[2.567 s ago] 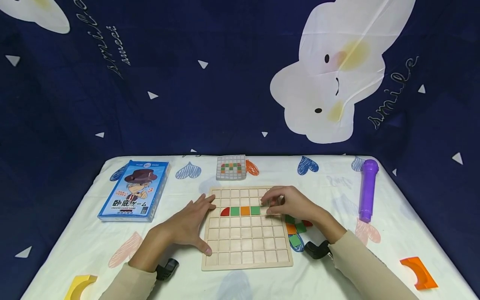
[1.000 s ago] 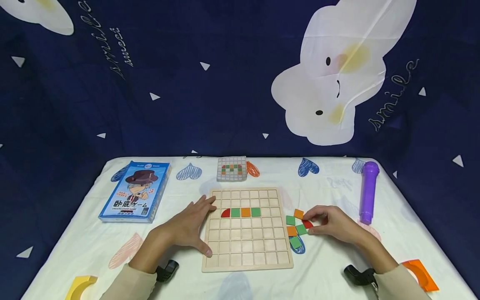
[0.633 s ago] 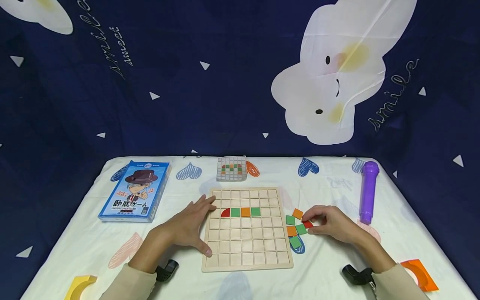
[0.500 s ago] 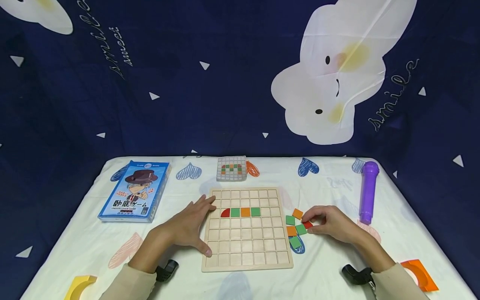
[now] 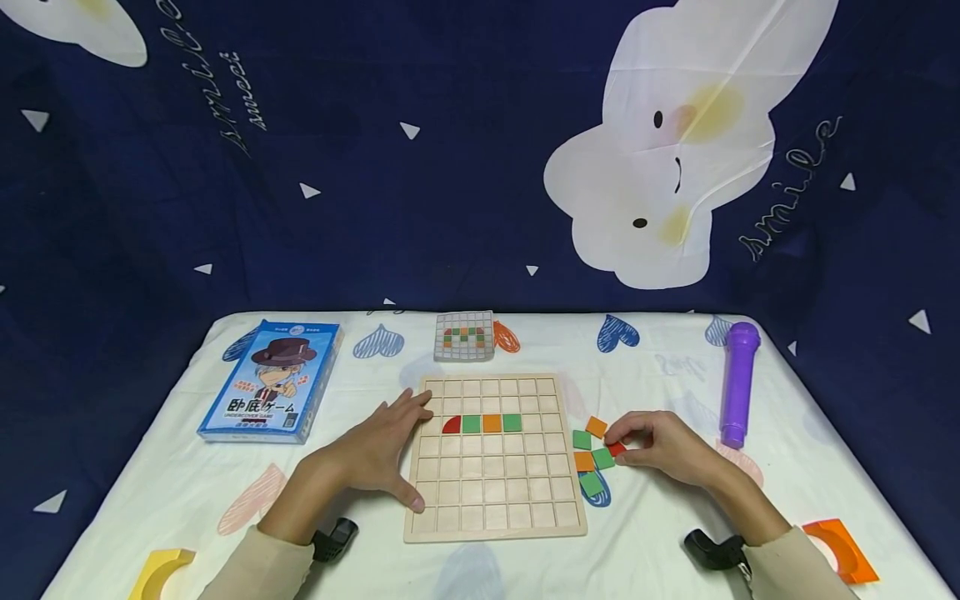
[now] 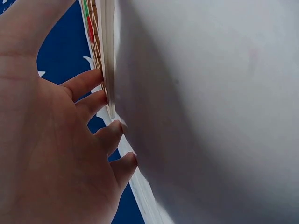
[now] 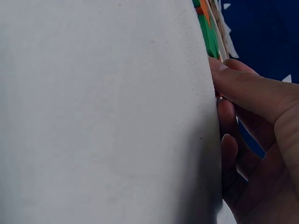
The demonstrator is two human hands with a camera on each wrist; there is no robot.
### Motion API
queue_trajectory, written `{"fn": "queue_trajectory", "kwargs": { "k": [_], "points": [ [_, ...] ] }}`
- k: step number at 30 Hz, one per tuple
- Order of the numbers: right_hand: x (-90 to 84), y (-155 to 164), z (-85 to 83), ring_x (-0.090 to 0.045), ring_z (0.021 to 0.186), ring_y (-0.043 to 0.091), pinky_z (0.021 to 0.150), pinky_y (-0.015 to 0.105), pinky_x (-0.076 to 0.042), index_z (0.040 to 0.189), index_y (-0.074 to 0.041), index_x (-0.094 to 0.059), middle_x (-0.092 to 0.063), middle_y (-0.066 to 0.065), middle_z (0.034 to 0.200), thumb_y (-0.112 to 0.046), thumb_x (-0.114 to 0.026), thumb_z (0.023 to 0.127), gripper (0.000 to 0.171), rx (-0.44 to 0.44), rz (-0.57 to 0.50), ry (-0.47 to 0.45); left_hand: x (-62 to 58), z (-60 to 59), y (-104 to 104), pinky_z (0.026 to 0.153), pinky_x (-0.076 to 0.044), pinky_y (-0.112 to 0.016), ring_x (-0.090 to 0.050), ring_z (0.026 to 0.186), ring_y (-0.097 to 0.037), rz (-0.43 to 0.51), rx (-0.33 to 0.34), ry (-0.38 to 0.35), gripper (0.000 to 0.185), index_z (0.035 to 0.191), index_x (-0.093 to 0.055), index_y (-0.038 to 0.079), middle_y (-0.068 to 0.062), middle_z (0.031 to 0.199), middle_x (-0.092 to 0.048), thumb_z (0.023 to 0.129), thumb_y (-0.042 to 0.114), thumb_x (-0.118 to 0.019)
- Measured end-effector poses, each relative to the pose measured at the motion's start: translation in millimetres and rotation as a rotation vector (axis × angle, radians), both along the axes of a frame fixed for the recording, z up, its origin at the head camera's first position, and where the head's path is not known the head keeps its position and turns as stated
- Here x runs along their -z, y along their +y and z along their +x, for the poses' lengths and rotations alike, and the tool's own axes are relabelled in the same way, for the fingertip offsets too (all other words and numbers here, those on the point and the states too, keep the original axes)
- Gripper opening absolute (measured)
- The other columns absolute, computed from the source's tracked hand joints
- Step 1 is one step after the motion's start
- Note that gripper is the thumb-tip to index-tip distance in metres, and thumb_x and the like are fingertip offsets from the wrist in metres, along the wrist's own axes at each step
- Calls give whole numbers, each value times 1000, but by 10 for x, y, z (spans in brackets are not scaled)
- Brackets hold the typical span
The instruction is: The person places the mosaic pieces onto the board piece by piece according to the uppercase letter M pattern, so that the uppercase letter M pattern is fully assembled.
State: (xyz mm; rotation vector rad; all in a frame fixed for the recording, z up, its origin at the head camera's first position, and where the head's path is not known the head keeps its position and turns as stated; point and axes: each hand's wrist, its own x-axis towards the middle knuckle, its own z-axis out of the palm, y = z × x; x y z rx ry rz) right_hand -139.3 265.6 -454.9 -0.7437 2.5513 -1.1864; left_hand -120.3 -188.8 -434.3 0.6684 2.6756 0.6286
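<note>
- Resting flat with fingers spread, the left hand [image 5: 378,454] steadies the wooden board's [image 5: 495,500] left edge.
- The right hand [image 5: 660,446] pinches a red tile [image 5: 617,450] on the tablecloth [image 5: 645,367], beside the loose tiles [image 5: 588,458] right of the board.

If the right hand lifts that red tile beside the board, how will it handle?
The red tile looks thin, flat and rigid, so probably light and stiff. Lying flush on the tablecloth, it may resist a pinch from the right hand. Its flat shape shouldn't roll.
</note>
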Motion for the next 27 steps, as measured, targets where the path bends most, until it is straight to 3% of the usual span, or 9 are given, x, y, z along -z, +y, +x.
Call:
{"fn": "queue_trajectory", "kwargs": {
  "k": [10,20,27],
  "points": [
    [-13,26,-27,-65,90,0,76,18,-54,103,-18,-76,-78,0,102,-17,-83,84,21,11,5,-14,22,2,4,130,-18,-63,-12,161,-40,-6,-17,-17,128,150,-44,9,-11,172,-22,47,69,-93],
    [-47,30,-57,-65,91,0,75,20,-54,101,-22,-77,-78,-6,102,-17,-83,83,20,87,7,18,27,-1,13,129,-19,-63,-13,161,-40,-12,-21,-14,129,149,-44,9,-11,172,-22,47,70,-92],
    [-93,-24,-80,-65,100,-7,77,19,-59,104,-17,-79,-78,1,109,-8,-81,84,22,96,-50,56,27,2,21,130,-19,-63,-13,161,-40,-22,-27,-17,129,149,-44,10,-10,172,-22,46,71,-92]
  ]
}}
